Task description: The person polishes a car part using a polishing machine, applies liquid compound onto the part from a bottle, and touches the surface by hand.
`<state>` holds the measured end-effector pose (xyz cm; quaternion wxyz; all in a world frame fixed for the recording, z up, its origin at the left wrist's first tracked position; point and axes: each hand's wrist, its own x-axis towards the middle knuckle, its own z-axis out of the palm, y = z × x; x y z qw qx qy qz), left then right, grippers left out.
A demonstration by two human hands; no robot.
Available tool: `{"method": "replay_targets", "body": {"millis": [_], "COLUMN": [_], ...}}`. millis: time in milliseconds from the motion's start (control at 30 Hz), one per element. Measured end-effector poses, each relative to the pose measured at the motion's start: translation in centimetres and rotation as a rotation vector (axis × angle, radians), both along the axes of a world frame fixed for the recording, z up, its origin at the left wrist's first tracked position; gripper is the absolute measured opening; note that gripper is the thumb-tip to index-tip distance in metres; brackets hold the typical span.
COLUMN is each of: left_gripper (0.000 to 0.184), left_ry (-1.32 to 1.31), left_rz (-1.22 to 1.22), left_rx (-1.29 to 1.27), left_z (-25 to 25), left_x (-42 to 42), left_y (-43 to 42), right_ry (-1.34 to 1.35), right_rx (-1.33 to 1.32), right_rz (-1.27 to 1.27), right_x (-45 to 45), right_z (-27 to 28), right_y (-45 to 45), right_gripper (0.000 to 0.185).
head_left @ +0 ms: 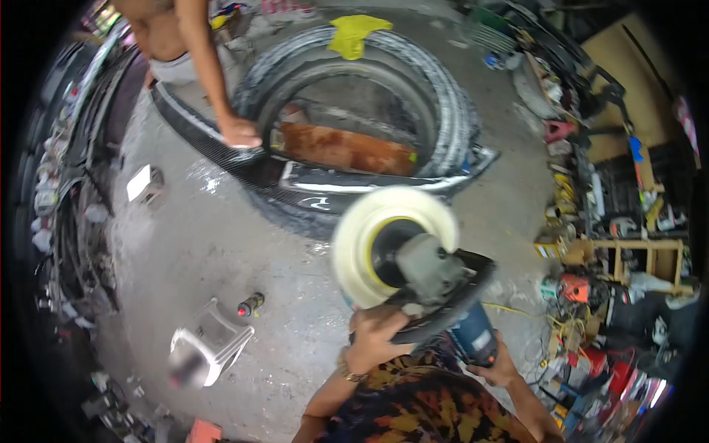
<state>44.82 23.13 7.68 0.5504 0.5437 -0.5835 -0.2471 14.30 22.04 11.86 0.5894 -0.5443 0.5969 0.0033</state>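
Observation:
A rotary polisher (432,269) with a round cream-white pad (347,255) is held up in front of my body, pad facing away. My left hand (378,336) wraps round its front handle. At the rear, my right hand (501,365) grips the blue body end; part of the fingers is hidden. Beyond the pad, a glossy black carbon-fibre car panel (221,159) lies across a large tyre (456,96). The pad overlaps the panel's lower edge in view; I cannot tell whether they touch. Another person's hand (240,131) rests on the panel.
A yellow cloth (356,33) hangs on the tyre's far rim. On the floor at left are a white plastic chair (210,340), a dark bottle with a red cap (251,304) and a white box (145,183). Tools and cables clutter the right side, including a yellow cord (509,308).

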Motion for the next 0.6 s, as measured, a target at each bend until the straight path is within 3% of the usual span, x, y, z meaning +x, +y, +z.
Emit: {"method": "replay_targets", "body": {"millis": [100, 200, 367, 433, 600], "left_gripper": [0.018, 0.019, 0.019, 0.021, 0.023], "left_ry": [-0.040, -0.049, -0.114, -0.145, -0.234], "left_rz": [-0.005, 0.106, 0.221, 0.241, 0.394], "left_rx": [0.023, 0.003, -0.005, -0.003, 0.005], "left_z": [0.2, 0.1, 0.2, 0.1, -0.3], "left_x": [1.3, 3.6, 8.0, 9.3, 12.1], "left_y": [0.2, 2.1, 5.1, 6.0, 7.9], "right_ry": [-0.114, -0.024, -0.124, -0.026, -0.083], "right_rx": [0.063, -0.008, 0.021, -0.011, 0.022], "right_rz": [-0.108, 0.047, 0.159, 0.327, 0.357], "right_x": [1.1, 3.2, 7.5, 9.1, 12.8], "right_z": [-0.4, -1.6, -3.6, -3.8, -5.2], "right_y": [-0.7, -1.1, -1.7, -2.1, -2.1], "right_gripper": [0.084, 0.086, 0.091, 0.094, 0.100]}}
